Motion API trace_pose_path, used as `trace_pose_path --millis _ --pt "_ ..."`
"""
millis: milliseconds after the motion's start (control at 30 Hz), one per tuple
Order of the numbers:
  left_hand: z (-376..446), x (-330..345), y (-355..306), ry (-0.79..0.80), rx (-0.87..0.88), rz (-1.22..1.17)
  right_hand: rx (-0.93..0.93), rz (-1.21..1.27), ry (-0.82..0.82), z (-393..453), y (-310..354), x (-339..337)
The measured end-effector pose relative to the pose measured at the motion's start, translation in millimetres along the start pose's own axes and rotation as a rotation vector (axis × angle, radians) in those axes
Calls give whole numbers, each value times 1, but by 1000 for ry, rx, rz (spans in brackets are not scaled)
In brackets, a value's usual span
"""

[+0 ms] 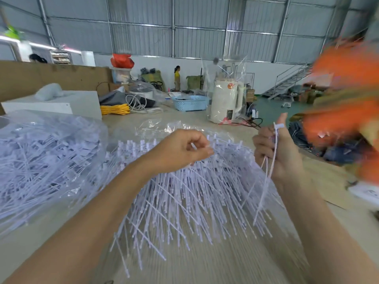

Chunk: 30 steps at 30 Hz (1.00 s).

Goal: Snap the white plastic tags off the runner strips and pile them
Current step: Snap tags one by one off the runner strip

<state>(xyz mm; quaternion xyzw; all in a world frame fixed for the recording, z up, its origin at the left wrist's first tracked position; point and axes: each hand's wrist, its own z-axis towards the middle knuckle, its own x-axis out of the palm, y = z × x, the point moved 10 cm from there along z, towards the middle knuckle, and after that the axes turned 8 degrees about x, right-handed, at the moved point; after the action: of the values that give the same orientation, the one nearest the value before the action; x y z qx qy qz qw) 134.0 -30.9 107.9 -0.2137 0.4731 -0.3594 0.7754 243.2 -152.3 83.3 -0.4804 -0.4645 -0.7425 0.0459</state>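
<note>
The table shows bare surface near and far, with its right edge running close beside the right hand. Runner strips fan across the centre, thin white tags bristling nearward. The left hand pinches a strip's far end. The right hand grips a few loose tags upright. A bagged pile, apparently tags, lies left.

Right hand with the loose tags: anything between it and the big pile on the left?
Yes. The left hand, gripping the fanned bunch of white plastic tag strips, lies between the right hand, holding a few loose white tags, and the clear-bagged heap of white tags at left.
</note>
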Motion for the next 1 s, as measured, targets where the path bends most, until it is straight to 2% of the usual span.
trace_pose_path --millis 67,167,233,300,367,400,467,500,533,733,867,1000 --pt "1 0 0 -28 19 109 141 38 109 2 -20 15" --pt "2 -19 -7 -189 50 132 346 207 304 -5 -37 37" --pt "2 -29 -12 -272 75 112 378 322 409 -14 -30 47" --pt "2 -30 -18 -285 103 145 415 405 530 -25 -23 58" --pt "4 -27 -24 -287 131 180 393 330 552 -29 -22 68" --pt "4 -26 -27 -290 141 190 296 148 471 -25 -22 64" --pt "5 -25 -32 -305 157 202 55 -340 116 -14 -19 41" --pt "4 -25 -34 -314 164 212 -49 -507 -53 -12 -16 31" --pt "4 -26 -36 -320 169 230 -102 -586 -123 -11 -18 29" --pt "5 -16 -38 -269 123 502 -204 -713 -176 -10 -33 35" --pt "-1 -26 -41 -378 117 536 -308 -739 -162 -11 -33 38" --pt "-2 -21 -46 -352 160 503 -281 -734 -155 -10 -38 37"
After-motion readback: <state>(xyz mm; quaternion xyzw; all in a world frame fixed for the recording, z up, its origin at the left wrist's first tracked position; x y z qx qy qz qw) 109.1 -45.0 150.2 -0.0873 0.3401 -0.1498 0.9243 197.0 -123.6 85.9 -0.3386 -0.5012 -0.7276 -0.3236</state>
